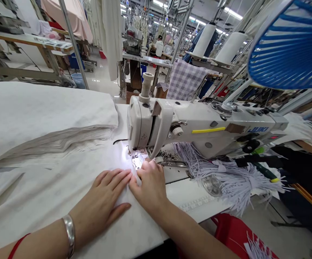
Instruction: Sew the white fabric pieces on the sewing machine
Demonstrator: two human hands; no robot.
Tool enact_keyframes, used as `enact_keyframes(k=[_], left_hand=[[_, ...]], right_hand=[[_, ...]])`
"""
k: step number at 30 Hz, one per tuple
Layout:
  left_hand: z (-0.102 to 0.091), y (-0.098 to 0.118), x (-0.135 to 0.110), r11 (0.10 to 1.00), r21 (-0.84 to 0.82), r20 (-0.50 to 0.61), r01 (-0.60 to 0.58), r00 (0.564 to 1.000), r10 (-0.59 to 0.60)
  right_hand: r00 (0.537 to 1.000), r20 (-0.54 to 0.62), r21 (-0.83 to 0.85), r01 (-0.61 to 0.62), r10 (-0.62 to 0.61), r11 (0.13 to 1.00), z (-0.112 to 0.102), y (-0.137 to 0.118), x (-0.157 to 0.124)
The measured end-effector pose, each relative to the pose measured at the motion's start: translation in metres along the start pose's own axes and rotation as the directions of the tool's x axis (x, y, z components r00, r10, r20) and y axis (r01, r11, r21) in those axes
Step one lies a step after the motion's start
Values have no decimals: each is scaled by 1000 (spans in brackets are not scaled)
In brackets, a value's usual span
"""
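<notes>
A white fabric piece (50,194) lies across the sewing table and runs under the needle area (137,158) of a white sewing machine (199,126). My left hand (104,198) rests flat on the fabric, fingers stretched toward the needle. A silver bracelet and a red cord sit on that wrist. My right hand (150,183) lies just right of it, fingers curled and pressed on the fabric edge right at the presser foot. The machine lamp lights the cloth there.
A thick stack of white fabric pieces (37,115) fills the table's left. A bundle of white cords (226,176) lies right of the machine. Two thread cones (218,43) and a blue fan (291,46) stand behind. Other workstations and a distant person fill the hall.
</notes>
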State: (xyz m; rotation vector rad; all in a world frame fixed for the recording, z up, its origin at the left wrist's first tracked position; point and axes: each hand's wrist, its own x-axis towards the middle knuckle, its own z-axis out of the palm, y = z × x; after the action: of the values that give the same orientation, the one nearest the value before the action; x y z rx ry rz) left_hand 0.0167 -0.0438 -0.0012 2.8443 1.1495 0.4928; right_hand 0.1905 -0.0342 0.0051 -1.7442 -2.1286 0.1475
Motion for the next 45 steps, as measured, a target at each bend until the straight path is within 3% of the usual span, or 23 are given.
enact_keyframes(k=[4,9,12,16,19,23,28,32,37,45], left_hand=[[-1,-5,0,998,-60,12,1,1000,0],[-8,-25,13,994,-42,76,-101,992,104],[-5,-22,13,988,10,75,-154,985,153],[6,-6,1,996,61,-36,-58,998,61],[6,-2,-4,1000,21,-15,-19,1000,19],[-3,-13,0,1000,-25,25,-17,1000,17],[-12,-30,12,994,-36,75,-104,991,106],[-3,-24,6,983,1,65,-183,981,182],[13,-5,-12,996,39,-84,-84,993,87],[-5,-8,-4,1000,-3,53,-10,999,10]], right_hand=[[1000,8,14,-4,4,1000,-1,0,0],[1000,14,27,-6,6,1000,-2,-1,0],[1000,20,27,-3,3,1000,-2,0,0],[1000,20,16,7,-7,1000,-2,0,-1],[1000,28,2,7,-7,1000,-3,0,-1],[999,26,3,22,-22,1000,-4,-1,-1],[1000,13,16,8,-8,1000,-2,-1,-2],[1000,-1,27,12,-12,1000,-2,-2,-2],[1000,2,32,11,-11,999,-3,-2,-3],[1000,7,10,12,-13,1000,-2,-3,-5]])
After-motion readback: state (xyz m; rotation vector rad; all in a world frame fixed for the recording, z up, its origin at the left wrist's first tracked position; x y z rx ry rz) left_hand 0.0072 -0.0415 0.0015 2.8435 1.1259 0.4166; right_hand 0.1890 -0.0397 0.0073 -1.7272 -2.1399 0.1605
